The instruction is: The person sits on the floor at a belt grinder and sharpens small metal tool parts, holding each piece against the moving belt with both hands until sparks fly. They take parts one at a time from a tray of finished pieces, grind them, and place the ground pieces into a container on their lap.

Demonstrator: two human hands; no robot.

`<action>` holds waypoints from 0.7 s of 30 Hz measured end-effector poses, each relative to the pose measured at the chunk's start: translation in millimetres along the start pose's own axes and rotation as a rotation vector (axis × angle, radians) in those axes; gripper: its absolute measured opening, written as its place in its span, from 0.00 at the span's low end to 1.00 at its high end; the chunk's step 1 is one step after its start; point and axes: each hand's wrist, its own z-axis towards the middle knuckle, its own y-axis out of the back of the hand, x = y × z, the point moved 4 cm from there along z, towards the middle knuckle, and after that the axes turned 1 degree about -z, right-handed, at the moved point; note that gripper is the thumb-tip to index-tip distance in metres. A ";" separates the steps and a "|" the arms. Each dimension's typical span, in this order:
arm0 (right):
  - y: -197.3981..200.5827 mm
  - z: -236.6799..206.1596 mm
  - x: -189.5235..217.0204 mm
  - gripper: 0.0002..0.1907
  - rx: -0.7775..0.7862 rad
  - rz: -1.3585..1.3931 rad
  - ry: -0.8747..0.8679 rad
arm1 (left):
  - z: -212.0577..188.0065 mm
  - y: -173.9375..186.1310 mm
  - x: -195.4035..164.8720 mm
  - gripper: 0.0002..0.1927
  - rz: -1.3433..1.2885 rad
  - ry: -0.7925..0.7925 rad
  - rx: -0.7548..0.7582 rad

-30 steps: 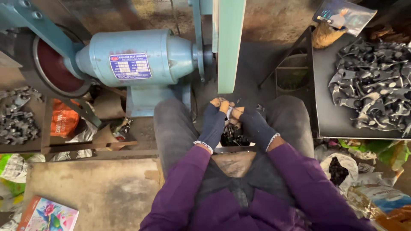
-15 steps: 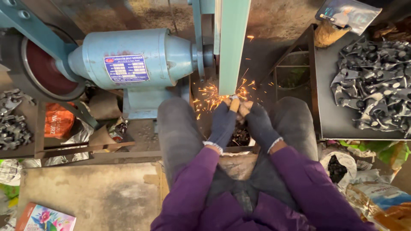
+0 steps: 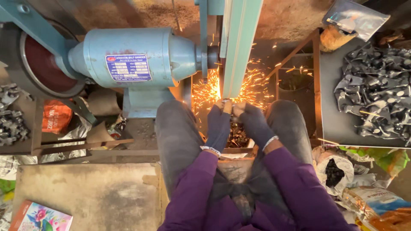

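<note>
Pressing a small workpiece (image 3: 231,104) against the grinder belt (image 3: 236,55), left hand (image 3: 219,122) and right hand (image 3: 252,122) grip clenched on it, sparks (image 3: 205,90) flying

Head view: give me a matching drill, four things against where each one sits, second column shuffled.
Things:
1. grinding belt
2. pile of dark metal parts
3. flowered booklet
4. blue motor housing

Places:
A. bottom left corner, on the floor
B. left of the belt, on a blue pedestal
C. black tray at the right
D. straight ahead of both gloved hands, sparks at its lower end

Pairs: 1-D, 2-C, 3-A, 4-B
</note>
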 end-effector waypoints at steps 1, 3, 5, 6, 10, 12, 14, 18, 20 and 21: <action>8.0 6.4 2.3 0.10 -0.044 -0.049 -0.009 | 0.6 -1.4 2.4 0.13 0.030 -0.008 -0.004; 17.6 15.2 11.1 0.10 -0.004 -0.128 0.103 | 1.6 -2.5 7.4 0.14 0.091 -0.024 -0.009; 23.0 18.0 19.8 0.10 -0.052 -0.153 0.215 | 3.1 -1.3 9.3 0.14 0.108 -0.079 0.002; 26.1 16.6 21.6 0.11 -0.121 -0.139 0.272 | 3.8 0.1 9.3 0.13 0.118 -0.105 0.009; 24.0 -2.8 13.1 0.11 -0.304 -0.010 0.171 | 4.4 5.1 10.4 0.15 0.116 -0.076 -0.015; 5.2 -9.7 11.4 0.13 -0.159 -0.072 0.188 | 2.0 2.2 7.4 0.14 -0.013 -0.094 0.057; -6.1 -14.4 13.4 0.13 -0.182 -0.199 0.243 | -1.3 1.6 1.8 0.14 0.002 -0.146 0.039; -25.8 -19.8 17.9 0.12 -0.387 -0.382 0.345 | -5.0 7.7 -9.4 0.14 0.193 -0.161 -0.047; -36.4 -21.0 19.5 0.11 -0.426 -0.399 0.396 | -4.0 15.0 -13.1 0.16 0.504 -0.096 -0.120; -41.1 -21.6 20.9 0.10 -0.446 -0.420 0.439 | -3.0 18.5 -14.8 0.16 0.658 -0.065 -0.153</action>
